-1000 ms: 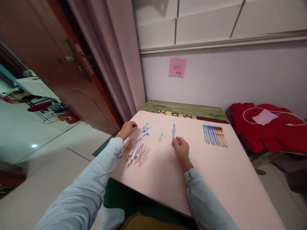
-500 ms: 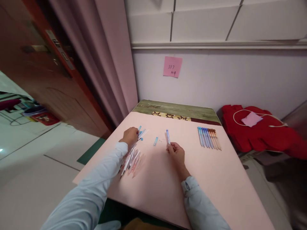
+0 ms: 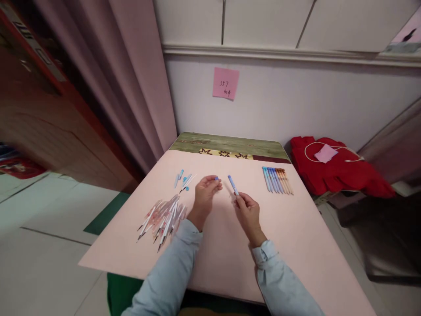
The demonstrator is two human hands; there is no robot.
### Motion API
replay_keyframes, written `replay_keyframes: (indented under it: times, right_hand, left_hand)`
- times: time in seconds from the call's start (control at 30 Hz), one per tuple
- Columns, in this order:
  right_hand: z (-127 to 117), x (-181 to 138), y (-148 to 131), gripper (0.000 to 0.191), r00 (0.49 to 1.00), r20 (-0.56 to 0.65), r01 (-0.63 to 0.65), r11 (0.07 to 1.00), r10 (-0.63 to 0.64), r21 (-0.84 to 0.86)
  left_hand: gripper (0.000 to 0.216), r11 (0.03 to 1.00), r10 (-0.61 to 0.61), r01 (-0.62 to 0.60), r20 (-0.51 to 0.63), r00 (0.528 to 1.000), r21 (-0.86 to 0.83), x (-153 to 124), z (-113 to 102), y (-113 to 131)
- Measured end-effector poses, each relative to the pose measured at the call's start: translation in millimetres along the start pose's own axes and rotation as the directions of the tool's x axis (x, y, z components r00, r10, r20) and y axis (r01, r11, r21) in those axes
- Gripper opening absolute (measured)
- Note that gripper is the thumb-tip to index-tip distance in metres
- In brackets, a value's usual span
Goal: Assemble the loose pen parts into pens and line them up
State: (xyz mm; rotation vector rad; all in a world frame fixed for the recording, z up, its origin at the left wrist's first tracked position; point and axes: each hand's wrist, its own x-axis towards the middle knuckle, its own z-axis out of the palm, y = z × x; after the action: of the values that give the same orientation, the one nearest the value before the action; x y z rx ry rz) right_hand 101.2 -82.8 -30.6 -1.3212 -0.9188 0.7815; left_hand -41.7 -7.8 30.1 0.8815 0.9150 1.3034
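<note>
My right hand (image 3: 247, 210) is closed around the lower part of a blue pen barrel (image 3: 233, 184), which tilts up and away. To its left, my left hand (image 3: 205, 193) pinches a small blue-violet pen piece (image 3: 216, 178); the fingers cover most of it. The two hands are apart, above the table. Left of my left hand lie light-blue pen parts (image 3: 180, 174) and small blue caps (image 3: 187, 188). Closer to me is a loose pile of white pen refills and clear barrels (image 3: 164, 217).
A row of several finished-looking pens (image 3: 278, 180), blue to brown, lies at the right of the pink-covered table (image 3: 296, 245). Red cloth (image 3: 338, 175) with a white cable is beyond the right edge. A wall (image 3: 263, 105) with a pink note (image 3: 225, 83) closes off the back.
My left hand has moved right from the light-blue parts toward my right hand and now pinches a small blue-violet piece. My right hand still holds the blue barrel. The view has shifted right.
</note>
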Motion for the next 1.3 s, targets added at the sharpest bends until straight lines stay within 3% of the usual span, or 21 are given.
replay_keyframes:
  times: [0.1,0.2,0.43,0.7,1.3]
  right_hand:
    - [-18,-15,-6,0.031,0.995,-0.004,0.100,0.982,-0.102,-0.157]
    - [-28,-24,-10,0.025,0.983,0.034,0.184,0.947,-0.182,-0.262]
    - [-21,-22,-11,0.022,0.964,0.092,0.267,0.876,-0.251,-0.402]
    - [-20,-23,-11,0.021,0.963,0.085,0.266,0.849,-0.256,-0.457]
    - [-19,-23,-8,0.026,0.962,0.117,0.272,0.835,-0.247,-0.478]
  left_hand:
    - [0.024,0.934,-0.113,0.108,0.005,0.994,-0.341,-17,14,-29]
    - [0.022,0.895,-0.145,0.126,-0.012,0.989,-0.429,-21,7,-40]
    - [0.019,0.885,-0.158,0.138,-0.008,0.987,-0.446,-21,-2,-39]
    - [0.027,0.903,-0.108,0.102,0.010,0.994,-0.416,-20,-5,-40]
    - [0.025,0.919,-0.127,0.134,0.043,0.991,-0.371,-19,-6,-40]
